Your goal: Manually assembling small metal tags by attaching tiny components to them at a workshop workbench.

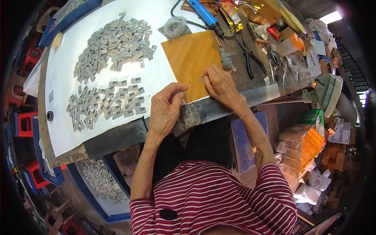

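Observation:
My left hand (167, 107) hovers at the table's front edge, beside the brown square sheet (188, 55). Its thumb and fingers curl together, and whatever is between them is hidden. On the sheet rests my right hand (222, 87), fingers bent in a pinch at a small grey metal piece (200, 79) by its fingertips. To the left, small grey metal pieces (125, 96) lie spread in loose rows on white paper (94, 139). Behind them is a large heap (113, 45) of similar pieces.
Right of the sheet are black-handled pliers (252, 60), a grey lump (226, 59) and a blue corded tool (205, 15). A clear bag (175, 26) stands behind. Blue trays (107, 213) hold metal pieces below and at far left. An orange crate (312, 147) stands lower right.

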Available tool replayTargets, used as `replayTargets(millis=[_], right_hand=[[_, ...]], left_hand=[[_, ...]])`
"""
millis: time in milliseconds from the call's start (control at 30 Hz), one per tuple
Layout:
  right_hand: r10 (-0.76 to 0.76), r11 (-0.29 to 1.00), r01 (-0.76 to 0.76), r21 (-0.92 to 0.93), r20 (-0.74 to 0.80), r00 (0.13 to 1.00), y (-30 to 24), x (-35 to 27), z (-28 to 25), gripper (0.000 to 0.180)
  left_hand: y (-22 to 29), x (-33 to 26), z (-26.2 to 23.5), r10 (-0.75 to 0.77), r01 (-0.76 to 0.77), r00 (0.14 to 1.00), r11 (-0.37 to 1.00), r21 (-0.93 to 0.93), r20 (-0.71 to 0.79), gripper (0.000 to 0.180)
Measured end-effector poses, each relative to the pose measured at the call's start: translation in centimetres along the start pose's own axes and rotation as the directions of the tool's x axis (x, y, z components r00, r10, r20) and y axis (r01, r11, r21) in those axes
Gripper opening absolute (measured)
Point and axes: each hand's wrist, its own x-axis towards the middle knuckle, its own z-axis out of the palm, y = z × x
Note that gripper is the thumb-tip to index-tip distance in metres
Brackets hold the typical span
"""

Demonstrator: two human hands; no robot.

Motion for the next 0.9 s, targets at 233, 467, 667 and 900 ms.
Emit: replayTargets(millis=[233,467,667,900], right_hand=[[-0.012,1.0,0.012,-0.009,0.016,1.0,-0.4,-0.1,-0.2,0.012],[-0.068,0.989,0.072,-0.132,0.038,0.997,-0.5,0.0,0.1,0.012],[-0.036,0.998,0.037,-0.059,0.028,0.999,-0.1,0.2,0.1,0.012],[0.157,0.927,-0.176,0.331,0.086,0.984,-0.2,0.4,-0.7,0.007]], left_hand=[[0.0,0.1,0.1,-0.003,0.003,1.0,1.0,-0.007,-0.005,0.017],[0.1,0.7,0.7,0.04,-0.039,0.999,0.998,0.047,-0.013,0.017],[-0.2,1.3,1.4,0.133,-0.13,0.99,0.99,0.059,-0.046,0.017],[-0.1,2.0,1.8,0.142,-0.137,0.988,0.987,0.084,-0.057,0.016]])
